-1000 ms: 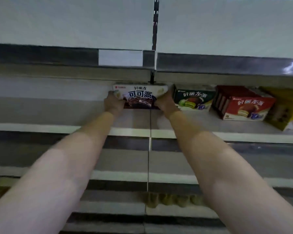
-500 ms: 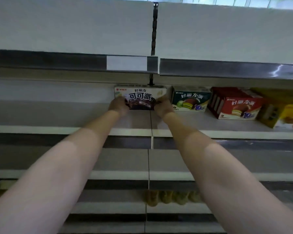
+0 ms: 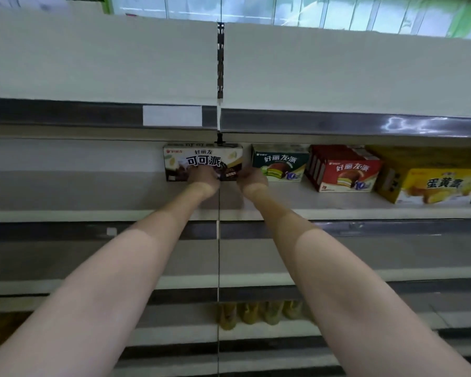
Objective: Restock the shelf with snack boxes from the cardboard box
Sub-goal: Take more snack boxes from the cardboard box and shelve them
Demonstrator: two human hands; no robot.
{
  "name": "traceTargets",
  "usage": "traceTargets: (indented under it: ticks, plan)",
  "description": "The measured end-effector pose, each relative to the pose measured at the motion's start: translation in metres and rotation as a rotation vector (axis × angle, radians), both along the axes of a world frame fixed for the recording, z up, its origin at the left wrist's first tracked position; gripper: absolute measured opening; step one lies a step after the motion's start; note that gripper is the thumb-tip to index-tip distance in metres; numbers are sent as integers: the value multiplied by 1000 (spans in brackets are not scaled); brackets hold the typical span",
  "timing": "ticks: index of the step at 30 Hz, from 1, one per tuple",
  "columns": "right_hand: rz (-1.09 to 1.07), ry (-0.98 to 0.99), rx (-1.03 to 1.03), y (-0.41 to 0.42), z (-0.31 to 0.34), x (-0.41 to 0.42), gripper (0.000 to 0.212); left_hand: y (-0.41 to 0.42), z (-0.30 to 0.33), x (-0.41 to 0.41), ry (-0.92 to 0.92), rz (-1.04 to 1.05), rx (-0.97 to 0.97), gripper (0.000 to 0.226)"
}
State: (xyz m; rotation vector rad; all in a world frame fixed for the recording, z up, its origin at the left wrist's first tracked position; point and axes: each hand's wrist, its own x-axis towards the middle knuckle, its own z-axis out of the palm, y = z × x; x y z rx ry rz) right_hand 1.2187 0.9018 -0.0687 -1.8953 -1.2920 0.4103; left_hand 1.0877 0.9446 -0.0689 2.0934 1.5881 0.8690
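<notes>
Change: a second ago both hands gripped the ends of the cocoa box (image 3: pixel 201 161); now they sit at its lower front, closer together, and the box stands further back on the shelf (image 3: pixel 65 191).
Left hand: (image 3: pixel 203 177) in front of the box's lower face, touching or nearly so; fingers are hidden behind the knuckles, so I cannot tell whether they press flat or curl.
Right hand: (image 3: pixel 252 176) at the box's lower right corner, beside the green box (image 3: pixel 280 163); how it holds, if at all, cannot be told either.
Box position: upright, face forward, on the middle shelf across the seam between two shelf panels, just left of the green box with a narrow gap.
Meaning: placement looks all but done; judged step is a last push or squaring-up, then release and back to the carton, which is out of view.
Row: green box, red box (image 3: pixel 346 170), yellow box (image 3: pixel 430 178) run rightward; the red and yellow ones sit angled.
Materials: printed glossy card, flat faces, sharp rectangular edges; should slide readily on the smooth painted shelf.
Shelf: pale, matte top; dark glossy price rail (image 3: pixel 337 123) above with one blank white label (image 3: pixel 172 115).
Below: small yellowish bottles (image 3: pixel 256 312), blurred.
</notes>
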Motion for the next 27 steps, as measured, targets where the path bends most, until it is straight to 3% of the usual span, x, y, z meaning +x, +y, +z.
traceTargets:
  ticks: [5, 9, 14, 20, 27]
  plan:
    - [-13, -1, 70, -57, 3, 43, 25, -51, -1, 59, -41, -72, 3, 20]
    - [-146, -18, 176, -116, 1, 99, 24, -109, 4, 119, -62, -152, 33, 9]
    - [-295, 37, 252, -206, -9, 194, 21, -189, 6, 210, -68, -268, 41, 11]
    - [-401, 21, 72, -351, -53, 299, 18, -297, -23, 331, 14, -539, -12, 12]
    - [-657, 139, -63, -513, -146, 375, 21, -446, -114, 447, 192, -853, -119, 15]
